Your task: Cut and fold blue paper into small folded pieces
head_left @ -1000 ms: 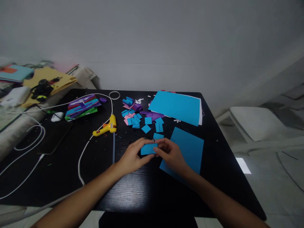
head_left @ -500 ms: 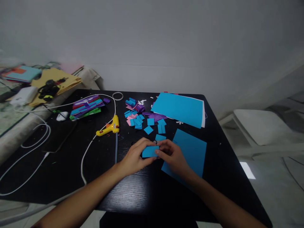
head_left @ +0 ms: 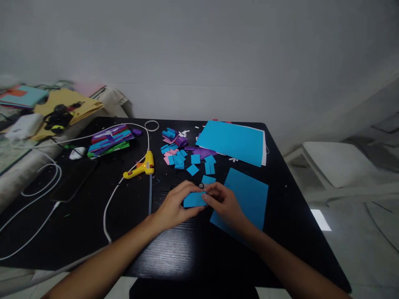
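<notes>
Two hands grip blue paper, forearms angled inward.

No readable lettering or numbers (any marking on the yellow glue gun too small)

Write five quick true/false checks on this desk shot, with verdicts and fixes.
1. The left hand and right hand are both on a small blue paper piece. True.
2. The yellow glue gun lies on the table. True.
3. The table is white. False: it is black.
4. The right hand grips the yellow glue gun. False: it is at the small blue paper piece.
5. A large blue sheet overlaps a white sheet. True.
</notes>
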Demonstrator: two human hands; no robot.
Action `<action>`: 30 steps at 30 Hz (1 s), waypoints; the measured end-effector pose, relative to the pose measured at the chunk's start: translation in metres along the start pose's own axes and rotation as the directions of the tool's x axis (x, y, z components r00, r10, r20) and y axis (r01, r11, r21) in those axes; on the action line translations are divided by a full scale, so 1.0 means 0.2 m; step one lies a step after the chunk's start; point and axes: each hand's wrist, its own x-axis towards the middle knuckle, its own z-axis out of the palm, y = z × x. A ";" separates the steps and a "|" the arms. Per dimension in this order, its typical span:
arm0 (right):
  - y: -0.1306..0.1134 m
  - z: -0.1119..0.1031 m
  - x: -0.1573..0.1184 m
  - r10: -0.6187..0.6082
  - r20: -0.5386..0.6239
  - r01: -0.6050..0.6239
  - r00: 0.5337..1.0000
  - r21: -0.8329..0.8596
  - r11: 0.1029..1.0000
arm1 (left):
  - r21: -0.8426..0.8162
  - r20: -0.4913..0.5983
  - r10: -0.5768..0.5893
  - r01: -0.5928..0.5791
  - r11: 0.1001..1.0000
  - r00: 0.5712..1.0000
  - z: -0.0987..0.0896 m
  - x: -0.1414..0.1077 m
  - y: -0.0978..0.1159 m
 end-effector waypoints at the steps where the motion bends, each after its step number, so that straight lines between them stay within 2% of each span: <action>1: 0.00 0.00 0.00 -0.002 0.000 0.002 1.000 0.001 1.000 | -0.002 0.000 0.003 -0.003 1.000 1.000 0.00 0.00 0.00; 5: 0.00 0.01 0.01 -0.001 0.041 -0.001 0.999 0.042 0.999 | 0.000 -0.009 0.004 -0.004 1.000 1.000 -0.01 0.00 0.00; 9: -0.01 0.00 0.01 0.017 0.066 -0.021 0.998 0.059 0.998 | 0.023 0.054 -0.045 0.044 0.999 0.998 -0.02 0.00 0.02; 13: -0.05 -0.04 0.03 -0.039 -0.101 0.046 0.994 0.071 0.996 | 0.087 -0.011 -0.115 0.115 0.990 0.993 -0.04 0.00 0.01; 16: -0.08 -0.09 0.05 -0.069 -0.232 0.089 0.970 0.081 0.993 | 0.213 -0.058 -0.101 0.111 0.971 0.993 -0.07 0.01 -0.03; 19: -0.10 -0.13 0.07 -0.061 -0.272 0.093 0.960 0.106 0.990 | 0.438 0.004 -0.116 0.103 0.893 0.993 -0.10 0.04 -0.07; 21: -0.10 -0.14 0.08 -0.055 -0.265 0.089 0.963 0.119 0.989 | 0.526 0.061 -0.153 0.098 0.845 0.986 -0.12 0.07 -0.08; 25: -0.11 -0.17 0.10 -0.033 -0.272 0.084 0.962 0.178 0.980 | 0.595 0.178 -0.240 0.090 0.799 0.954 -0.18 0.10 -0.04; 30: -0.14 -0.21 0.12 0.029 -0.306 0.066 0.952 0.294 0.953 | 0.679 0.260 -0.315 0.059 0.732 0.913 -0.21 0.10 0.01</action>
